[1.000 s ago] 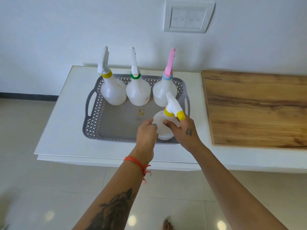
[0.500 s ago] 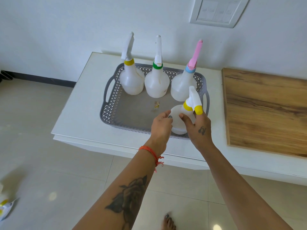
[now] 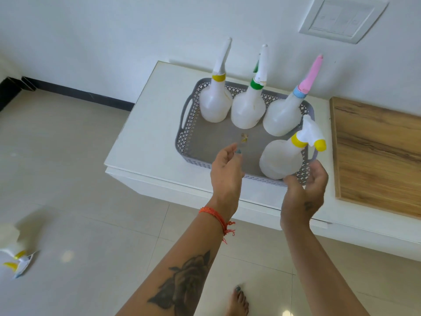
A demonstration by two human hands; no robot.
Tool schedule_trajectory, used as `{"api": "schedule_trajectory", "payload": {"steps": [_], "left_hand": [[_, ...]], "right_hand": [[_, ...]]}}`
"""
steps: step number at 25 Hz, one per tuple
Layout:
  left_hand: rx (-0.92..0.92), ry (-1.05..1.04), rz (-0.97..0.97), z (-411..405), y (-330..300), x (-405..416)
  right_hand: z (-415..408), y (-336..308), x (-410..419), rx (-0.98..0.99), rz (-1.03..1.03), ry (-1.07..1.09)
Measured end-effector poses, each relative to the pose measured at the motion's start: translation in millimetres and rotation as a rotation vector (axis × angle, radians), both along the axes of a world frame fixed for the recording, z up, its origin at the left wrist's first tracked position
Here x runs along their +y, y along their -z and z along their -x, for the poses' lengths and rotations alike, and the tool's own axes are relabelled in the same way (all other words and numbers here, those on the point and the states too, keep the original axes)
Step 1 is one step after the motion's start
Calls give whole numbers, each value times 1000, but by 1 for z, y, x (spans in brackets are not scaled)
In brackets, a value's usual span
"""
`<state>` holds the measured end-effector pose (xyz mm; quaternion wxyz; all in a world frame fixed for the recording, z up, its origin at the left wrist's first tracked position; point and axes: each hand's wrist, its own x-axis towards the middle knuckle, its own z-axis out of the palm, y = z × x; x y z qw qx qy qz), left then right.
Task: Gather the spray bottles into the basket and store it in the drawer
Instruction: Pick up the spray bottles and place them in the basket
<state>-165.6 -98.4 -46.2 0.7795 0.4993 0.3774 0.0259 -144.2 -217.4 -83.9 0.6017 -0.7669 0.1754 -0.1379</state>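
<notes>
Four spray bottles stand upright in the gray basket (image 3: 189, 133) on the white cabinet (image 3: 148, 124). The last bottle (image 3: 280, 160) sits at its near right corner, at 11 o'clock from the right hand (image 3: 305, 185), the nearer one. Both it and the left hand (image 3: 226, 169) are spread and hold nothing. More bottles (image 3: 13, 254) seem to lie on the floor at 8 o'clock.
</notes>
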Motion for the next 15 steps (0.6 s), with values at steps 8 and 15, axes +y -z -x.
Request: {"api": "schedule_trajectory", "payload": {"steps": [8,15], "left_hand": [[-6,-167,11,93,-4,112],[4,-447,-10,201,-7,254]], "right_hand": [[85,-12,132,25,-129,-82],[162,-31,300,64,-195,-484]]}}
